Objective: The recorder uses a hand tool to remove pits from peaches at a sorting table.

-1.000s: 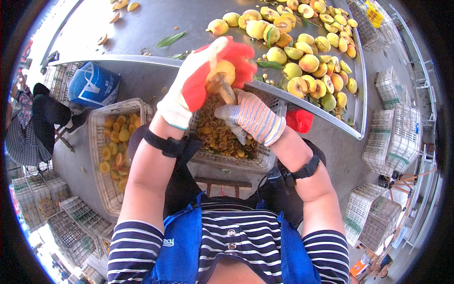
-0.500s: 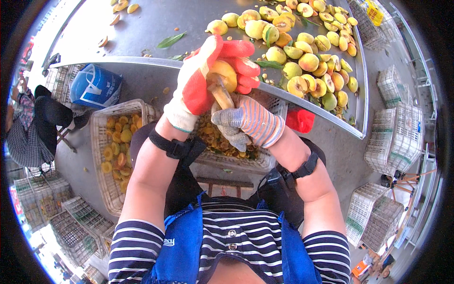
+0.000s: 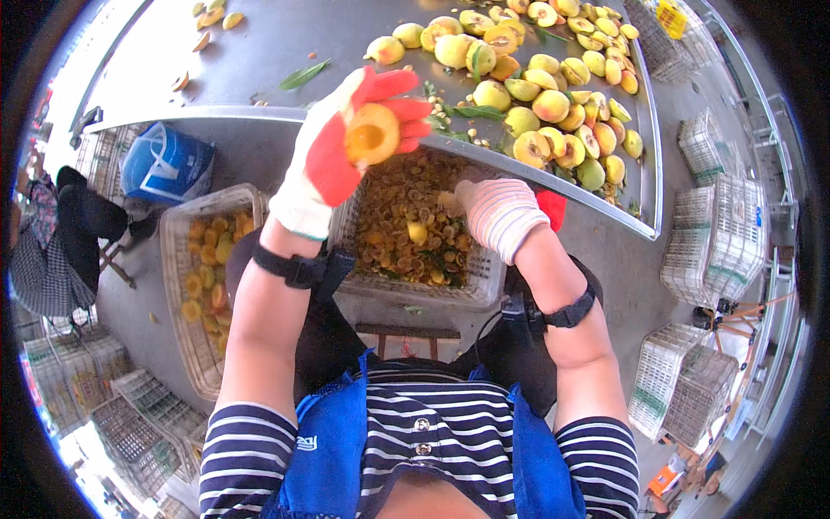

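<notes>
On the red palm of my left glove (image 3: pixel 333 156) lies a pitted peach half (image 3: pixel 373 134), its hollow facing up. The fingers are bent a little beside it, and the hand is over the table's front edge. My right hand (image 3: pixel 501 216), in a striped glove, is above the right side of a white crate (image 3: pixel 415 290) of brown pits and scraps (image 3: pixel 389 208). Its fingers are curled and partly hidden. A blurred brownish end shows at the fingertips, too unclear to name. A yellow piece (image 3: pixel 417 232) is over the scraps.
Halved peaches (image 3: pixel 551 106) are heaped on the metal table (image 3: pixel 363 35), with leaves and crumbs. Left of my knees is a crate (image 3: pixel 194 346) of peach halves, behind it a blue bucket (image 3: pixel 169 164). Stacked white crates (image 3: pixel 713 233) line the right. A seated person (image 3: pixel 56 251) is at left.
My hands have moved apart. The right has left the fruit, with the wooden-handled tool it held, and dropped over the scrap crate. The left has turned palm up, showing the peach half's hollow.
</notes>
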A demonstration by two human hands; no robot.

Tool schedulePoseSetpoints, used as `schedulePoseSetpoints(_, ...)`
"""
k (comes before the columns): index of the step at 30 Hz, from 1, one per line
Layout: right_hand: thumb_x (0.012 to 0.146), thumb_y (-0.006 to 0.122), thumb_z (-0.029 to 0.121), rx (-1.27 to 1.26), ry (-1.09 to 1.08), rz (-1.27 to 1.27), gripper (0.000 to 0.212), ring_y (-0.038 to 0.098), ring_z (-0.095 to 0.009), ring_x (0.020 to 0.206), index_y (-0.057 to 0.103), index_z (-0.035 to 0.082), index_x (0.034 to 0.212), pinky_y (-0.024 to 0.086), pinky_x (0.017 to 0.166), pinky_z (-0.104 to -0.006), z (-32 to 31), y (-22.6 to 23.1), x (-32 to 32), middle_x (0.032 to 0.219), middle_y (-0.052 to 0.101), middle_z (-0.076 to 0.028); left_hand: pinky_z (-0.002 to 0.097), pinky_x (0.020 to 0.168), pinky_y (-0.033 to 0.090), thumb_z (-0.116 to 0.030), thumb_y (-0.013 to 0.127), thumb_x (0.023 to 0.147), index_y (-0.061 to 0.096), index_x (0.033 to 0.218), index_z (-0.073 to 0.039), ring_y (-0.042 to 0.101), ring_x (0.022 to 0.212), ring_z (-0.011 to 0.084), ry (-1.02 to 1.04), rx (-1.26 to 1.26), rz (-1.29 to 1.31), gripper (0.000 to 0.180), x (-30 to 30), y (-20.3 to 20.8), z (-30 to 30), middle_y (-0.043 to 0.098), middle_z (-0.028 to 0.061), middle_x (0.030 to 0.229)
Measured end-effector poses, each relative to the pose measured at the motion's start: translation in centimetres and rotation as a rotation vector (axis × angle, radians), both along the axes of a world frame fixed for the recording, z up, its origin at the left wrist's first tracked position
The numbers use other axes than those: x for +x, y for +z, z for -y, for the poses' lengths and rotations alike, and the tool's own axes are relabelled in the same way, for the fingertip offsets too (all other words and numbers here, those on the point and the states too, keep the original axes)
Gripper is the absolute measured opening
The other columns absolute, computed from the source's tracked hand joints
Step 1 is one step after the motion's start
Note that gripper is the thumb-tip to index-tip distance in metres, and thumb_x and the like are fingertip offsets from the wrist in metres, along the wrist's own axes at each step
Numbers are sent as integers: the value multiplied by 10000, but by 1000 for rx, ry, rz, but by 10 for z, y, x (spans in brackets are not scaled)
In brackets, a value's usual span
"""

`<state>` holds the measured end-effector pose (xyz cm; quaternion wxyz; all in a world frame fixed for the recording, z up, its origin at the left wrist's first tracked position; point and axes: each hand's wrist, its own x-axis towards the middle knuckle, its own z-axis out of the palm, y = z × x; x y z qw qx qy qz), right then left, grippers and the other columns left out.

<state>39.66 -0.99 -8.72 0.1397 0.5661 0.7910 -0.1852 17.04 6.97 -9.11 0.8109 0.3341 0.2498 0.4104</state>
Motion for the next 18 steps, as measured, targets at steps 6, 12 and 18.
schedulePoseSetpoints(6,907,739,310,201,-125,-244,265,719,-440,914,676,75,1013,565,790,-539,-5,-3,17,905,738,-231,345,822,616,-393,517,1113,701,1291,13,769,929,259,372,230,-487,479,-87,61,28,785,194,1053)
schedulePoseSetpoints(12,930,701,480,450,-477,-312,447,722,-428,967,661,81,1125,564,838,-535,-62,8,41,962,749,-235,357,1102,488,-336,540,1116,583,1472,11,632,1300,223,919,361,-887,499,-144,85,56,655,154,1434)
schedulePoseSetpoints(18,988,638,407,331,-559,-98,442,697,-373,1175,670,87,1290,559,980,-474,-124,-14,38,1248,705,-232,396,1046,534,-327,539,1098,559,1464,46,693,1217,271,401,433,-239,523,-32,71,24,680,184,1388)
